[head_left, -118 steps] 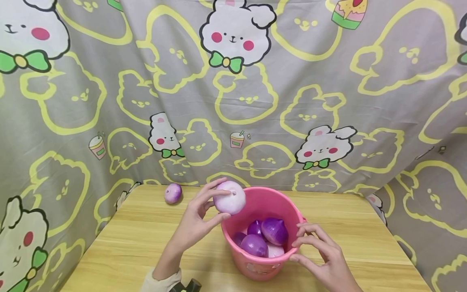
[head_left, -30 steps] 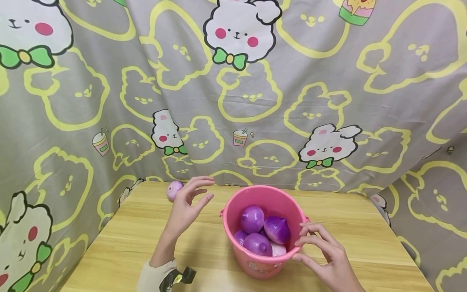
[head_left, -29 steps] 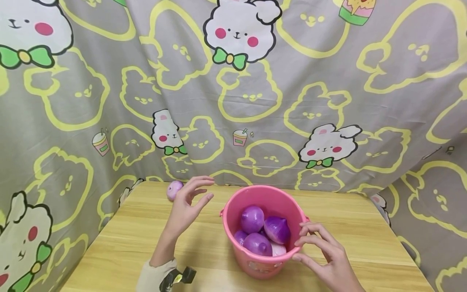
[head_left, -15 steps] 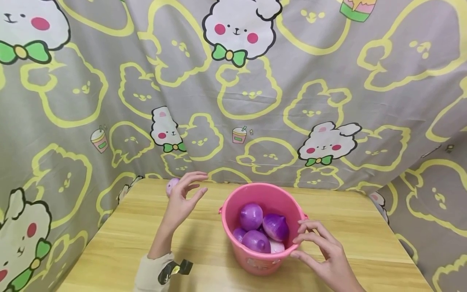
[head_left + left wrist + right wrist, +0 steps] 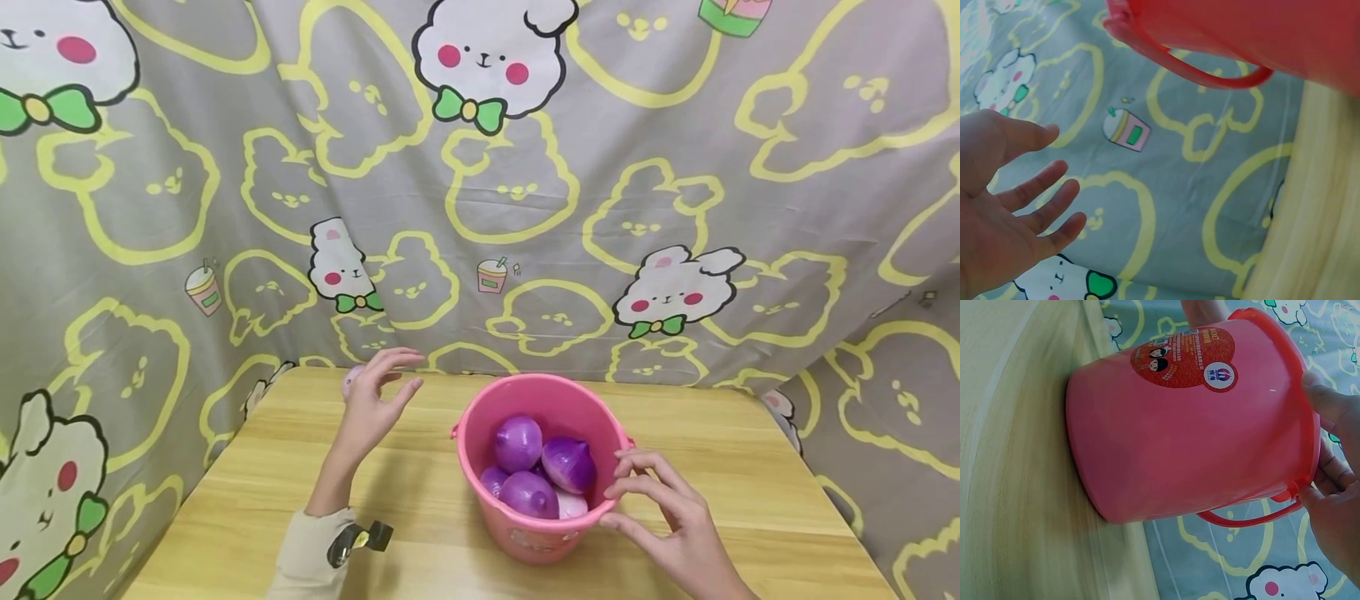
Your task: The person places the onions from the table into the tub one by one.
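A pink bucket (image 5: pixel 536 546) stands on the table, holding several purple onions (image 5: pixel 519 443) and one pale onion (image 5: pixel 572 504). My right hand (image 5: pixel 678 521) holds the bucket's right rim between thumb and fingertips; the right wrist view shows this hand (image 5: pixel 1338 450) at the rim, beside the handle's joint. My left hand (image 5: pixel 371 408) hovers left of the bucket with nothing in it, fingers relaxed and thumb spread. Behind it, a lone onion (image 5: pixel 349 382) lies on the table's far left, mostly hidden by the hand. In the left wrist view the palm (image 5: pixel 997 231) is bare.
The bucket's red handle (image 5: pixel 1210 78) hangs down its far side. The wooden table (image 5: pixel 675 417) ends at a grey cartoon-print curtain (image 5: pixel 420 192), which also closes off both sides. A black wrist device (image 5: pixel 360 542) sits over the left sleeve.
Earlier my left hand held a pale onion at the bucket's rim; it has since let go and moved left, empty. Another purple onion shows in the bucket. My right hand stays at the rim.
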`<state>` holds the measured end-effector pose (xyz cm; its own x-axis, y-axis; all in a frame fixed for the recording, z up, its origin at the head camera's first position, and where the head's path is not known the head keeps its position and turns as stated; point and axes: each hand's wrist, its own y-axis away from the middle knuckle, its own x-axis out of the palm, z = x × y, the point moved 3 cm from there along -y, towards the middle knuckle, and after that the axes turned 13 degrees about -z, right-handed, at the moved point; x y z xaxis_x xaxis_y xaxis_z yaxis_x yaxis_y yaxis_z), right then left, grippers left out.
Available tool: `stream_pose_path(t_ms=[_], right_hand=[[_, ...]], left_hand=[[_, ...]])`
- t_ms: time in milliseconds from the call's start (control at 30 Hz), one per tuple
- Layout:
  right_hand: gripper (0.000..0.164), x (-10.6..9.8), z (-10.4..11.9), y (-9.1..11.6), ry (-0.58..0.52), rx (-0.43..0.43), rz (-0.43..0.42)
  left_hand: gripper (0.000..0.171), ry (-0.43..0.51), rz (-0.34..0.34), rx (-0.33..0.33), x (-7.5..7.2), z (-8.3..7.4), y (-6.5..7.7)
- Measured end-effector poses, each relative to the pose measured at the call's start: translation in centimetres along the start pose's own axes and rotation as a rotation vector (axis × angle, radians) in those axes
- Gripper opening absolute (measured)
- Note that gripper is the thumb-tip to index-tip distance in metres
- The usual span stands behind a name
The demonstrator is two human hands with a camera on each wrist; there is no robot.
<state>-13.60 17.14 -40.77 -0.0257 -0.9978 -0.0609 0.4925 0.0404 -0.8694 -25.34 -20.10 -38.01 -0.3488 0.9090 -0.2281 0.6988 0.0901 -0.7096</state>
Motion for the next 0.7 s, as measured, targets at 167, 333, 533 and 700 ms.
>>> stream_pose_path(t_ms=[167,333,533,700], right_hand=[[0.032,0.1,0.1,-0.2,-0.003,0.003,0.003],[0.033,0.2,0.2,-0.2,-0.022,0.009,0.006],[0.032,0.3,0.2,-0.1,-0.02,0.005,0.007],[0.032,0.2,0.2,-0.1,-0.011,-0.004,0.004]], left_hand=[[0.031,-0.055,-0.004,0.021,0.3,1.9,-0.2],[0.029,-0.029,-0.025,0.018,0.3,3.1,-0.2],[0.029,-0.046,-0.022,0.002,0.4,4.0,-0.1],[0.029,-0.093,-0.003,0.016,0.7,4.3,-0.3]])
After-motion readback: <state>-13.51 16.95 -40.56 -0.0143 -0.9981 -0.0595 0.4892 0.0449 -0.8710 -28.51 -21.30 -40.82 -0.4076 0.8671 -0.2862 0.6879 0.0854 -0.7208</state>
